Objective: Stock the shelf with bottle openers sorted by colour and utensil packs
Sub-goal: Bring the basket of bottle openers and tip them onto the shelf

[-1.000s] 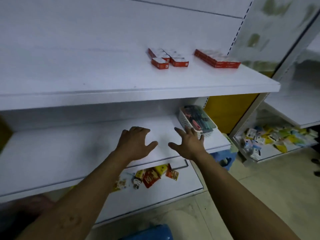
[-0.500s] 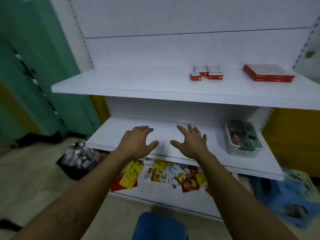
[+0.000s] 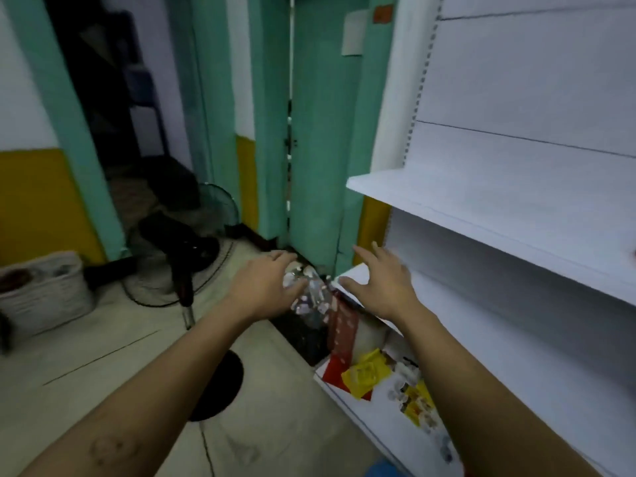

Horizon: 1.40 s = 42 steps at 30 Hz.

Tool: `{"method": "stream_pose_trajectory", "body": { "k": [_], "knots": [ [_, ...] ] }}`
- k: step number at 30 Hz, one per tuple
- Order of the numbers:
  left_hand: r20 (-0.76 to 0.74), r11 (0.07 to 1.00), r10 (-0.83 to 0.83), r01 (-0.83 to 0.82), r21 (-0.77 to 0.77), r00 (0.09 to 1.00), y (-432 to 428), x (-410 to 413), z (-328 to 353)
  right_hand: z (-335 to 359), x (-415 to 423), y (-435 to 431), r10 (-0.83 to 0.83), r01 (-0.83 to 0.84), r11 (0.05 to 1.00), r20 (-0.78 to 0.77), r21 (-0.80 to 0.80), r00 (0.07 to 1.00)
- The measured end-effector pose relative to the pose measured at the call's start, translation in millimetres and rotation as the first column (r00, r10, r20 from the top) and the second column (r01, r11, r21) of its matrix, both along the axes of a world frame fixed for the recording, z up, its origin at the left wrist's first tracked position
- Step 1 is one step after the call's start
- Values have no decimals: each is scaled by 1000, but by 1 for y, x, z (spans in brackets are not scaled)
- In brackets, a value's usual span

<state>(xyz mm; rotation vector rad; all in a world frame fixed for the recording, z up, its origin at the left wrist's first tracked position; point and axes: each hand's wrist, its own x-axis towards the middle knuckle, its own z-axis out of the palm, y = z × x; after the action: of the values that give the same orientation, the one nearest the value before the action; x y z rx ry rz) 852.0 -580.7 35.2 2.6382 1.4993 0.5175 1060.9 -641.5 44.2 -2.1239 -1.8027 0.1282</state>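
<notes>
Early stage, by my read. Both hands are out front with nothing in either. The left hand (image 3: 265, 287) is open, fingers spread, right over a dark bin (image 3: 303, 335) on the floor at the left end of the shelf (image 3: 516, 80). The right hand (image 3: 382, 287) is open too, hovering by the left front corner of the middle board (image 3: 499, 339). The bin holds clear shiny packets (image 3: 309, 297): possibly the utensil packs, too blurred to confirm. Can't tell if the left fingertips touch them. No bottle openers in view. The upper board (image 3: 481, 208) is bare over the part I can see. The bottom board (image 3: 378, 425) carries yellow and red sachets (image 3: 364, 373), probably not task stock. Pick not yet made, nothing visibly placed or colour-sorted here, so nearly all the stocking is left.
</notes>
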Motion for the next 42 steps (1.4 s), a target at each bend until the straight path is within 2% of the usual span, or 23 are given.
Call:
{"method": "stream_pose_trajectory", "body": {
  "k": [3,6,10,14,20,25,36,42],
  "knots": [
    [-36,986,167,-168,-6,985,27,-108,-8,0,-108,55,196,-195,980,65,-28,978],
    [-25,951,300,-301,-73,954,43,-208,-25,-14,-209,94,331,-326,941,45,-91,943],
    [-46,899,424,-427,-96,904,52,-311,-38,-30,-313,130,439,-433,885,-5,-169,899],
    [-66,844,526,-530,-78,848,50,-382,-43,-30,-385,157,521,-516,840,-17,-170,853],
    [-87,780,616,-622,-73,783,59,-449,-48,-32,-460,195,637,-614,754,32,-234,770],
    [-121,752,644,-654,-81,756,101,-482,-55,-36,-505,238,698,-673,704,46,-229,714],
    [-252,617,725,-767,-174,641,242,-561,-78,-78,-615,413,714,-660,650,7,-377,700],
    [-273,542,759,-806,-236,591,288,-613,-94,-90,-672,475,748,-687,592,-32,-421,663]
  ]
}}
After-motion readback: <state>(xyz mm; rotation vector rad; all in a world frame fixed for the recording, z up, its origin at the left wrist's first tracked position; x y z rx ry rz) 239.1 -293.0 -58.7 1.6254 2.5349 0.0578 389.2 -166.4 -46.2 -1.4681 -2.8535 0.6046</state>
